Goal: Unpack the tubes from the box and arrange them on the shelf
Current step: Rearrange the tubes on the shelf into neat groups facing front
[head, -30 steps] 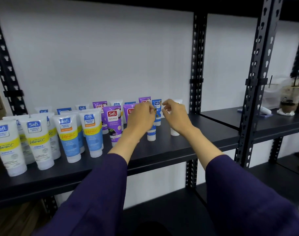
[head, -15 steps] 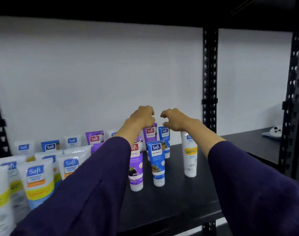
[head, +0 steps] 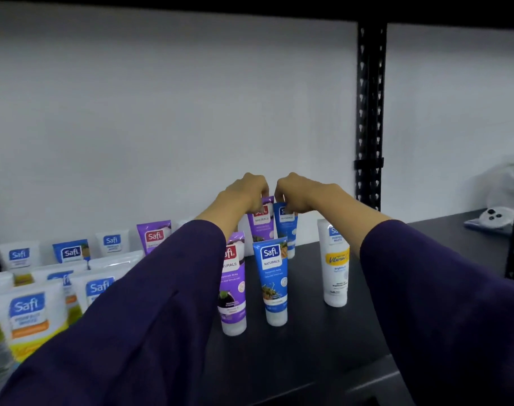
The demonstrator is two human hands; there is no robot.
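**Two back-row tubes being held at their tops**

At the centre of the frame, a purple tube (head: 261, 221) is being pinched at its top edge by the left hand (head: 247, 190), fingers curled down over it. Just to its right, a blue tube (head: 286, 227) is being gripped at its crimped end by the right hand (head: 297, 191). Both tubes are being kept upright on the black shelf (head: 314, 341), behind a front purple tube (head: 233, 285) and a front blue tube (head: 274, 279). A white tube (head: 335, 265) is standing to the right. More tubes are being displayed in rows at lower left.
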